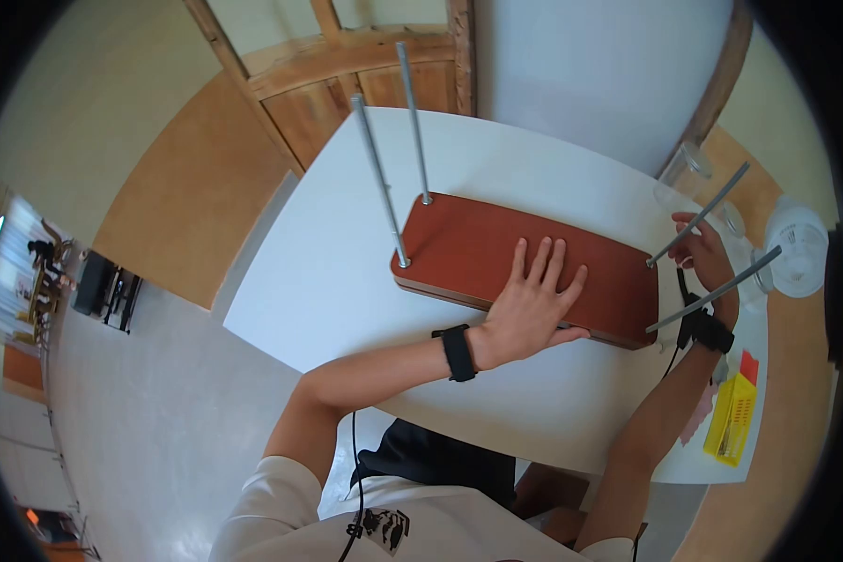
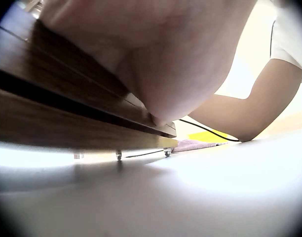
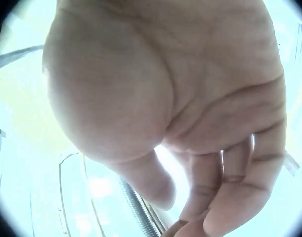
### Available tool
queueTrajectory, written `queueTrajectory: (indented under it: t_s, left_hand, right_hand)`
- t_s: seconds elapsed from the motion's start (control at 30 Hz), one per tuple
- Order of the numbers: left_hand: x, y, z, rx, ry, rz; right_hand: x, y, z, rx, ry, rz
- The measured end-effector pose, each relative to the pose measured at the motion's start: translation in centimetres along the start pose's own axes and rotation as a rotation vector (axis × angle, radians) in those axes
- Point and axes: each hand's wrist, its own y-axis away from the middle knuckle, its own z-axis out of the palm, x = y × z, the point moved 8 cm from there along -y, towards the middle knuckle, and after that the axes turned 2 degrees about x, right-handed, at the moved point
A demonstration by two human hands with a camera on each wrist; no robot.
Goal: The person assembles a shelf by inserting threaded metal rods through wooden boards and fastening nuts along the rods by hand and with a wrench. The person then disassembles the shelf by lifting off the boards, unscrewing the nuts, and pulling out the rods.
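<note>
A long reddish-brown board (image 1: 450,234) lies on the white table, a metal rod rising near each corner. Its side, in the left wrist view, shows stacked wooden layers (image 2: 87,121) with a dark gap; small metal ends (image 2: 167,152) show underneath. My left hand (image 1: 529,314) rests palm down on the board's top, fingers spread, thumb near the front edge. At the board's right end, my right hand (image 1: 707,258) is beside the far right rod (image 1: 721,192), fingers loosely bent. A threaded rod (image 3: 136,207) shows beyond the thumb in the right wrist view; contact is unclear.
Clear plastic containers (image 1: 796,248) stand beyond my right hand. A yellow basket (image 1: 731,421) and pink cloth (image 1: 699,417) lie at the table's right side. Black cable (image 1: 681,314) runs near my right wrist. Two rods (image 1: 379,178) stand tall at the left end.
</note>
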Motion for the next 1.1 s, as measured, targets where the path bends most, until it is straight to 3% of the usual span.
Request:
queueTrajectory:
  t_s: [0.2, 0.27, 0.5, 0.57, 0.6, 0.83, 0.97, 1.1]
  left_hand:
    - [-0.8, 0.7, -1.8, 0.047, 0.091, 0.027]
    - [-1.7, 1.3, -2.3, -0.023, 0.471, -0.006]
    - [-3.7, 5.9, -9.2, -0.087, 0.615, 0.004]
    - [-5.0, 7.7, -10.3, -0.182, 0.874, -0.119]
    - [-5.5, 8.5, -11.3, -0.19, 0.872, -0.117]
    - [-15.5, 14.6, -14.2, -0.015, 0.879, -0.59]
    - [-20.2, 15.2, -13.9, 0.036, 0.711, -0.641]
    - [-23.4, 15.1, -11.9, -0.068, 0.592, -0.693]
  right_hand:
    - [3.9, -0.9, 0.8, 0.101, -0.136, 0.041]
    - [7.5, -1.7, 0.6, 0.11, -0.206, 0.061]
    - [10.3, 0.7, 4.1, 0.175, -0.211, 0.033]
    - [11.5, 0.5, 4.2, 0.159, -0.105, 0.036]
    - [12.0, 0.4, 4.4, 0.136, 0.005, 0.041]
    - [9.0, 3.1, 5.1, 0.212, -0.124, 0.099]
    - [10.0, 3.0, 5.4, 0.167, -0.193, 0.146]
    - [10.7, 2.3, 5.7, 0.068, -0.353, 0.136]
